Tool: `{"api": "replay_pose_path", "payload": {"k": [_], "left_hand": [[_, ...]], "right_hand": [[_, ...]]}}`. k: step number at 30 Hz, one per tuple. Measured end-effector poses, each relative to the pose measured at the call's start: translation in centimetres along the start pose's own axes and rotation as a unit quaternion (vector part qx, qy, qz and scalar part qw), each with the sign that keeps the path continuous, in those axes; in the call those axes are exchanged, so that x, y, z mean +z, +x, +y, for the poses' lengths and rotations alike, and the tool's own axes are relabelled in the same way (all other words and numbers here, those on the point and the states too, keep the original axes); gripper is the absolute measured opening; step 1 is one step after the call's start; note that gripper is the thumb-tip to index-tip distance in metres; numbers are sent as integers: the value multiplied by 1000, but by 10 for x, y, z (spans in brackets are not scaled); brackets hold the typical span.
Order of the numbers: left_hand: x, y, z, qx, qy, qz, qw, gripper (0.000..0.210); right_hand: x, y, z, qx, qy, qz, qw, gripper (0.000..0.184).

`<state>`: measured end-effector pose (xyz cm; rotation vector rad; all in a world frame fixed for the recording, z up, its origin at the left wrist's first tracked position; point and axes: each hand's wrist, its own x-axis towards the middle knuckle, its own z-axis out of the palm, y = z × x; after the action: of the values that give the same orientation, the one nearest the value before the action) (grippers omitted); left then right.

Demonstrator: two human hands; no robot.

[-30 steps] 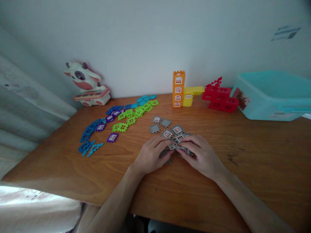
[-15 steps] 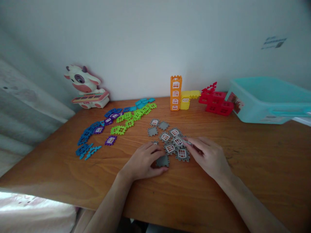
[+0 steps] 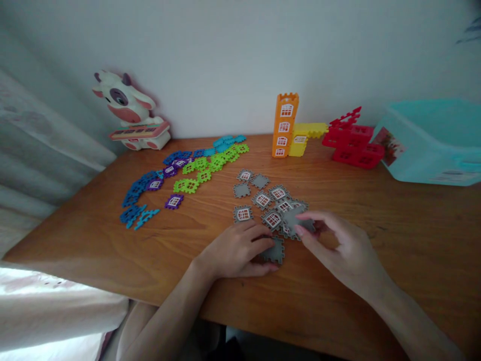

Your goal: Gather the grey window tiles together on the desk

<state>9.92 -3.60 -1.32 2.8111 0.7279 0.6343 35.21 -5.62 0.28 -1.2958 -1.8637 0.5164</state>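
Note:
My right hand (image 3: 343,245) pinches a plain grey interlocking tile (image 3: 293,219) between thumb and fingers, over a loose cluster of grey tiles. Several of those around it carry white window patterns, such as the grey window tile (image 3: 272,219). My left hand (image 3: 240,250) has its fingers curled over another plain grey tile (image 3: 276,250) at the near side, thumb along its front edge; part of that tile is hidden under the fingers. Just beyond the left knuckles lies a single grey window tile (image 3: 243,213).
Blue tiles (image 3: 137,190), purple tiles (image 3: 174,201) and green tiles (image 3: 203,175) lie at the left. Along the wall stand a cow toy keyboard (image 3: 135,118), an orange tower (image 3: 285,125) joined to yellow pieces (image 3: 298,145), red pieces (image 3: 355,145) and a turquoise bin (image 3: 432,155).
The view has shifted. My right hand has turned its grey tile from nearly edge-on to showing a flat plain face. My left hand stays on its tile, and the window tile beyond it shows more fully.

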Motion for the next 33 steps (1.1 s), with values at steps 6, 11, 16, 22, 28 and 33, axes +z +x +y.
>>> {"api": "replay_pose_path", "payload": {"k": [6,11,16,22,28,33], "left_hand": [[-4,1,2,-13,-4,-13,1000,34],[-3,2,1,-1,18,-38,999,35],[-1,1,0,-2,14,-20,1000,46],[0,1,1,-2,-9,-23,1000,48],[-1,0,1,-9,-30,-44,999,28],[-1,1,1,-10,4,-6,1000,31]], "right_hand": [[1,-7,12,73,58,-6,996,33],[4,-8,16,150,81,-38,985,34],[3,-5,18,129,10,-74,989,29],[8,-14,4,100,-8,-46,994,22],[-1,-12,10,80,-42,3,996,22],[-16,-5,37,83,-126,57,987,26]]}}
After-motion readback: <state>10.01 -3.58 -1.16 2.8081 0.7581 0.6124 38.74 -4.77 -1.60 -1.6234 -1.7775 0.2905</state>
